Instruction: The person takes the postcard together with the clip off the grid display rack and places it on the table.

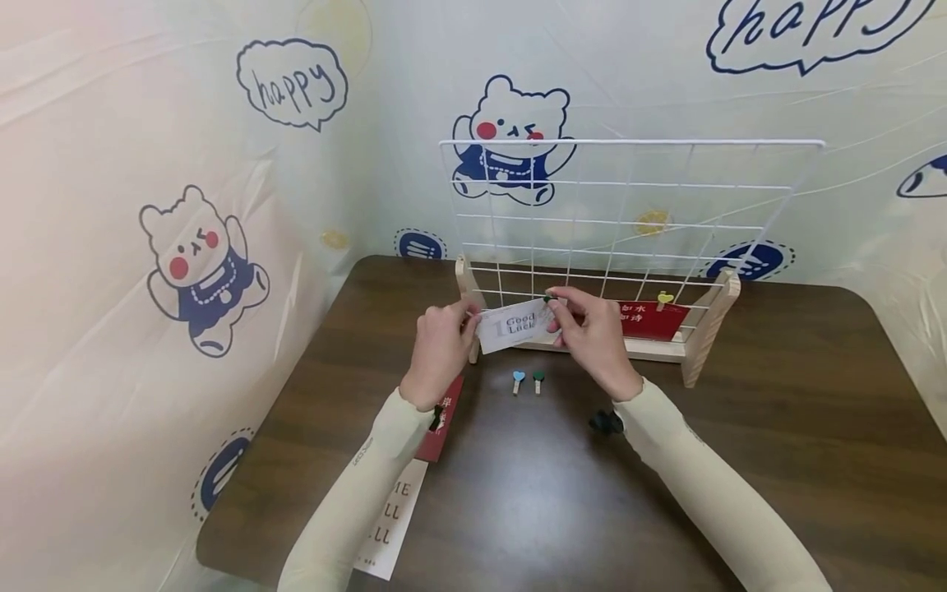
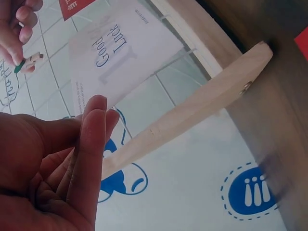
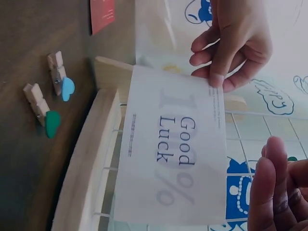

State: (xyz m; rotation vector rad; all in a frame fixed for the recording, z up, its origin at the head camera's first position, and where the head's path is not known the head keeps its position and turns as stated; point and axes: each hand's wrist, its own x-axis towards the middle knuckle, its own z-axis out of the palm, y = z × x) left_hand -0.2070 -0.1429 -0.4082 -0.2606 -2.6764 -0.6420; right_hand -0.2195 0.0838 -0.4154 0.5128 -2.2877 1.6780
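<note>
In front of the wire grid (image 1: 568,219), my left hand (image 1: 438,349) pinches the edge of a white "Good Luck" card (image 1: 510,327). Seen from the right wrist, the left thumb and fingers hold one corner of the card (image 3: 171,144). My right hand (image 1: 592,337) holds a small wooden clothespin (image 2: 32,60) with a green top, beside the card's other end. In the left wrist view a gap shows between the right hand (image 2: 14,33) and the card. Most of that clothespin is hidden by fingers in the right wrist view.
A red card (image 1: 647,322) hangs low on the grid under a yellow-heart clothespin (image 1: 664,301). Two clothespins, blue-topped (image 1: 518,381) and green-topped (image 1: 538,382), lie on the table. A red card (image 1: 444,432) and a white lettered card (image 1: 392,526) lie partly under the left arm.
</note>
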